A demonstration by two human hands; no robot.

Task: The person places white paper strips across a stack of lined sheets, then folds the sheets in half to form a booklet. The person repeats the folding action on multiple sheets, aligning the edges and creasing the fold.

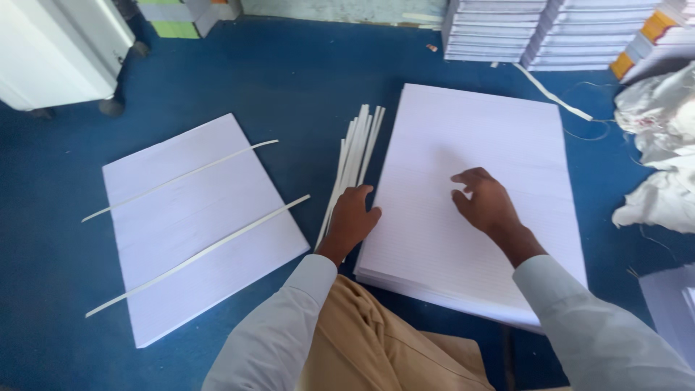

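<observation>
Flanking paper stack (478, 137): white strips (355, 156), crumpled cloth (662, 145).

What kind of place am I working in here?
Probably a paper-binding or print workshop: a big stack of ruled sheets lies on the blue floor, white strips beside it, and bundled paper piles line the wall.

Blue floor (289, 80), two white paper stacks (478, 181) (203, 224), bundle of white strips (356, 156), crumpled cloth (662, 145)
</observation>
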